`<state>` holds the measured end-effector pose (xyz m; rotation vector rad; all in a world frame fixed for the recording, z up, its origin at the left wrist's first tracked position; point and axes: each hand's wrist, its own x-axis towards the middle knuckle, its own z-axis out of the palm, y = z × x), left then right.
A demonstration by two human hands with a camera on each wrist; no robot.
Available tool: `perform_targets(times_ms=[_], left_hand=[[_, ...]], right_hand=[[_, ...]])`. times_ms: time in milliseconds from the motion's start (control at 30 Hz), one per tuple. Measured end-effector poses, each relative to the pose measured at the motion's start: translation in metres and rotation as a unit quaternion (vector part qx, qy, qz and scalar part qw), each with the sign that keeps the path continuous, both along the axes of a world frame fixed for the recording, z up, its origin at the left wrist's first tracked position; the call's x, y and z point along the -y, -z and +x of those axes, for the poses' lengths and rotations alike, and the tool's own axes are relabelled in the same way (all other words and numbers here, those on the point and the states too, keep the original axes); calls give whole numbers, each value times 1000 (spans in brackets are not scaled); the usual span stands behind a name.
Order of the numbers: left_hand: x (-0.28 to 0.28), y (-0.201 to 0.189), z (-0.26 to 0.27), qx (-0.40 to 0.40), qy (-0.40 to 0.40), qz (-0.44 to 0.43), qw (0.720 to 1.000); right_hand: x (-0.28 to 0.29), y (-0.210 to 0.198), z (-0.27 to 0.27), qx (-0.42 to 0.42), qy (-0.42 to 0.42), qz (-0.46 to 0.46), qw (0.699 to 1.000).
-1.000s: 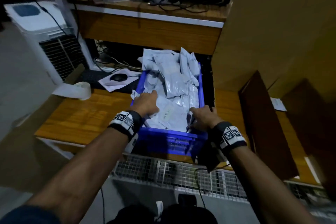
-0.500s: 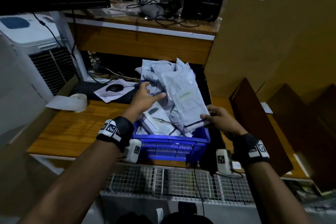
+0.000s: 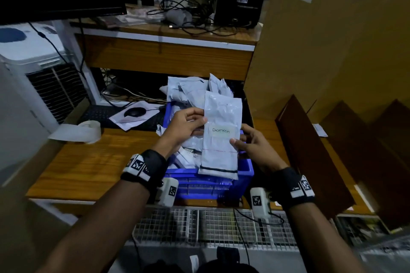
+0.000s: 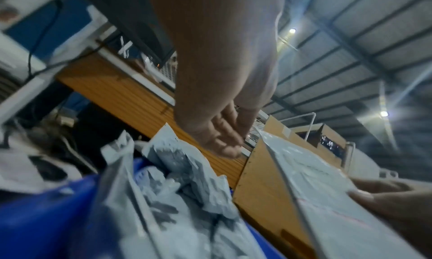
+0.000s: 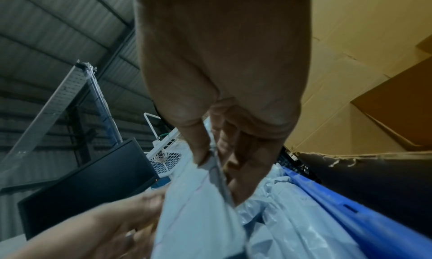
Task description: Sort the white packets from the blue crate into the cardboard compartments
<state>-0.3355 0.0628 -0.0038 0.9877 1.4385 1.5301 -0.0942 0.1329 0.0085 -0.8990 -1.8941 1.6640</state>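
Both hands hold up one white packet (image 3: 221, 113) over the blue crate (image 3: 210, 186); its handwritten label (image 3: 220, 131) reads "Exception". My left hand (image 3: 200, 121) pinches the packet's left edge. My right hand (image 3: 236, 142) pinches its right edge, thumb on the front, as the right wrist view shows (image 5: 210, 157). Several more white packets (image 3: 190, 88) are heaped in the crate. The cardboard compartments (image 3: 310, 150) stand to the right, split by dark upright dividers; their insides are hidden.
A wooden desk (image 3: 99, 162) bears the crate, a tape roll (image 3: 88, 129), a keyboard (image 3: 99, 115) and a mouse (image 3: 134, 112). A tall cardboard wall (image 3: 321, 51) rises at the right. An air cooler (image 3: 44, 73) stands left. A wire mesh shelf (image 3: 199, 226) lies below the desk edge.
The right hand lifted a packet out of the crate. The left hand came off the pile and took its left edge; the label now faces me.
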Motion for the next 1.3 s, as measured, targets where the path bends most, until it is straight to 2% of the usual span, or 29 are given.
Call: perform_targets(times_ms=[67, 133, 167, 233, 267, 300, 400, 500, 533, 667, 833, 933, 1033, 1100, 1167, 1233, 1300], left_hand=[[2, 1, -11, -87, -58, -30, 994], [8, 4, -29, -262, -93, -85, 957], [10, 5, -38, -363, -76, -130, 919], [16, 9, -49, -535, 16, -239, 810], [19, 12, -52, -580, 53, -278, 764], [20, 18, -52, -592, 66, -301, 745], [23, 30, -54, -566, -15, -296, 769], [23, 40, -48, -558, -49, -356, 748], [23, 43, -43, -549, -59, -366, 749], [13, 60, -24, -454, -91, -381, 800], [3, 69, -17, -430, -89, -377, 816], [7, 54, -20, -384, -135, -316, 857], [16, 24, -25, -314, -179, -205, 909], [23, 4, -27, -242, -161, -105, 951], [26, -2, -31, -154, -122, -43, 980], [26, -1, -33, -57, -85, -16, 995], [23, 4, -32, -3, -59, -9, 998]], right_hand=[[-6, 4, 0, 7, 23, 13, 1000], [-15, 9, 1, 24, 51, 14, 998], [-19, 10, 1, 32, 61, 11, 998], [-26, 14, 1, 50, 75, 3, 996], [-29, 15, 1, 57, 81, 2, 995], [-33, 18, 0, 61, 85, 1, 995], [-40, 24, -5, 61, 87, -2, 994], [-46, 26, -9, 66, 89, -11, 994], [-46, 26, -10, 65, 90, -14, 994], [-48, 26, -19, 62, 98, -13, 993], [-48, 28, -20, 64, 84, -5, 994], [-53, 26, -13, 57, 94, -6, 994], [-62, 29, -4, 52, 112, 3, 992], [-67, 29, -2, 40, 125, -8, 991], [-67, 26, -2, 20, 135, -25, 990], [-66, 24, -3, 8, 134, -24, 991], [-63, 21, -6, 5, 125, -15, 992]])
